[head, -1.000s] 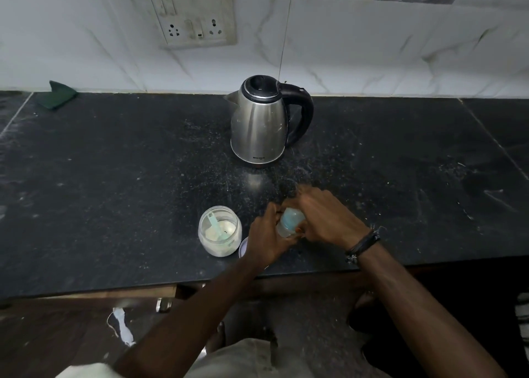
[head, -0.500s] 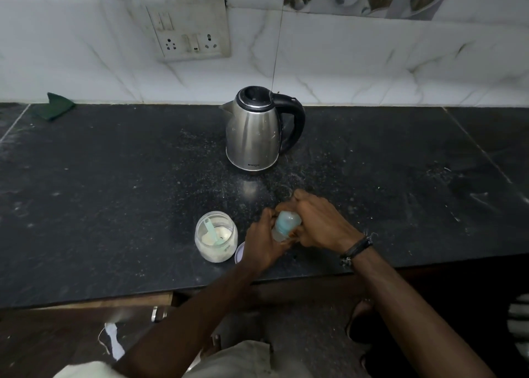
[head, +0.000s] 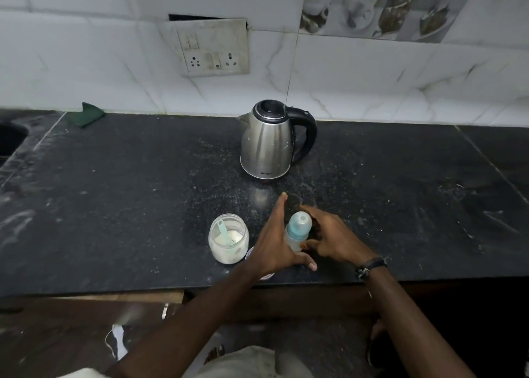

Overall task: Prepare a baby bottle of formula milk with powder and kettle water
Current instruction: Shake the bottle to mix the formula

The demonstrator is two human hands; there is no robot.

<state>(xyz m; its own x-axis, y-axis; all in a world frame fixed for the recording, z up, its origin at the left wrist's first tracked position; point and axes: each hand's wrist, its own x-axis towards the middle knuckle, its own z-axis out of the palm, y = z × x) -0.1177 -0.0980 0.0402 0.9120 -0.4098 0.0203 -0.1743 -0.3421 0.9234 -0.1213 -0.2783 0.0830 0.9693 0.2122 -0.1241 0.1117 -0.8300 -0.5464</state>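
Note:
The baby bottle [head: 297, 230] stands upright on the black counter [head: 128, 205], its light-blue collar and clear cap on. My left hand [head: 273, 243] is just to its left, fingers straight and spread, not gripping. On the bottle's right, my right hand [head: 333, 240] curves loosely around it with fingers apart and the thumb tip close to the lower body. A clear jar of white powder [head: 228, 241] with a pale green scoop inside stands open to the left. The steel kettle [head: 269, 145] with a black handle stands further back.
A small lid [head: 267, 276] lies near the counter's front edge, mostly under my left wrist. A green cloth [head: 86, 114] sits at the back left by the wall. A sink [head: 11, 137] opens at the far left. A wall socket [head: 213, 48] is above the kettle.
Both hands were closed around the bottle; now they have opened and drawn apart, leaving it upright between them. The camera has tilted up.

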